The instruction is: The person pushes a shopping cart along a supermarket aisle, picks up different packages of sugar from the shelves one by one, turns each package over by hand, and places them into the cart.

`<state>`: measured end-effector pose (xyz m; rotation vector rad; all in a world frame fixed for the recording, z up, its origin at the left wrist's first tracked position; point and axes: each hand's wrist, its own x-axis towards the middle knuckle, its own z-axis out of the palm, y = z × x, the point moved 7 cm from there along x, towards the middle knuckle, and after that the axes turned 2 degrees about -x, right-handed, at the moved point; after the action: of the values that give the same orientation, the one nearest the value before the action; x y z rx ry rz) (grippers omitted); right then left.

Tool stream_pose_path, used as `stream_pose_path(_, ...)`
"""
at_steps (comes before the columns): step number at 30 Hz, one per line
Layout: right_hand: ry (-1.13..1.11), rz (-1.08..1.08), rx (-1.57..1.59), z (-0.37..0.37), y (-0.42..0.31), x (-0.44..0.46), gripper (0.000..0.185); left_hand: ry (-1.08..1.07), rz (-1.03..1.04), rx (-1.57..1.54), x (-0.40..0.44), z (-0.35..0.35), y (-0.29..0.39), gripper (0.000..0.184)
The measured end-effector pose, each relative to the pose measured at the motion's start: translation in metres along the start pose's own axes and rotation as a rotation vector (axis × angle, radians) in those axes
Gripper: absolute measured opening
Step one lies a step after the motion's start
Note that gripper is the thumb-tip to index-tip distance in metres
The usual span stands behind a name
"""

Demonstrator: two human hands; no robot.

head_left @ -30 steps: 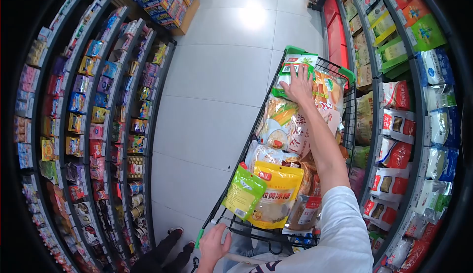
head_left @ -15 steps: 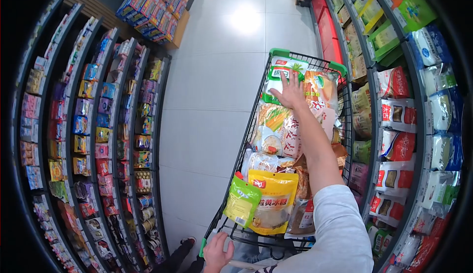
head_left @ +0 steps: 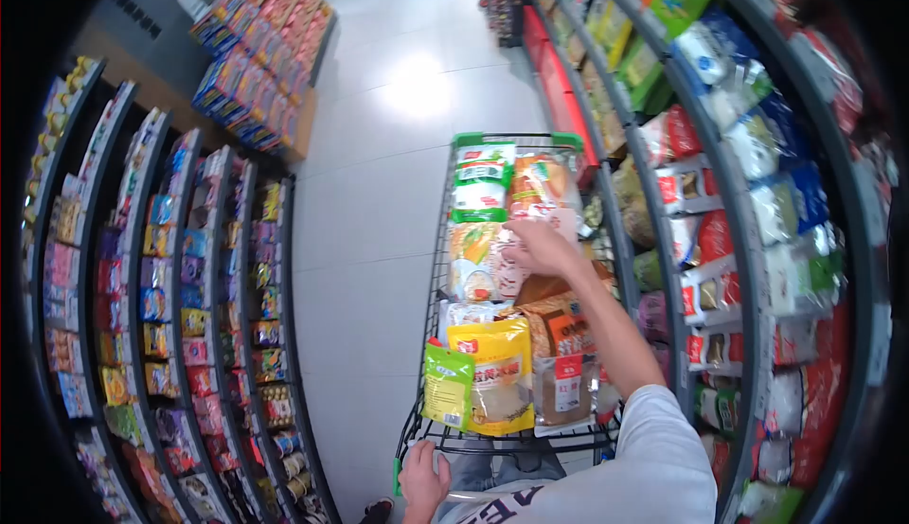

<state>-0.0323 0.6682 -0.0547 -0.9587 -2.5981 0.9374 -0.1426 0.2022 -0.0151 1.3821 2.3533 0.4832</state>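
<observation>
A black wire shopping cart (head_left: pixel 568 142) with green corners stands right of centre, filled with packaged food. Over its middle, near the centre of the frame, the right grip (head_left: pixel 543 248) has its fingers partly bent above a printed bag (head_left: pixel 472 259) with yellow vegetables and a bowl pictured on it; I cannot tell whether it grasps the plastic or only lies against it. At the bottom, left of centre, the left grip (head_left: pixel 423 474) is curled over the left end of the cart's handle (head_left: pixel 464 497); how firmly it is clenched does not show.

Toward the cart's far end lie a green-and-white bag (head_left: pixel 483 183) and, just to its right, an orange bag (head_left: pixel 540 178). In the cart's near part, lower in the frame, a small green pouch (head_left: pixel 447 387) leans against a yellow pouch (head_left: pixel 494 377), and right of those stands a clear pouch (head_left: pixel 565 387) with a red label and brown contents. An orange-brown bag (head_left: pixel 554 327) sits behind that one.

Shelves of small bright packets (head_left: pixel 196 325) run down the left of the frame, stacked boxes (head_left: pixel 248 88) fill the upper left, and bagged goods (head_left: pixel 705 242) line the right, partly blurred
</observation>
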Motion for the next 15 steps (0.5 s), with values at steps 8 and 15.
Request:
stream_pose_path(8, 0.377, 0.532, 0.034, -0.039, -0.074, -0.296, 0.071, -0.109, -0.034, 0.026, 0.0, 0.004, -0.008, 0.041)
stream_pose_path(15, 0.411, 0.991, -0.325, 0.043, -0.113, -0.461, 0.069, -0.283, -0.026, 0.003, -0.004, 0.011, -0.01, 0.05)
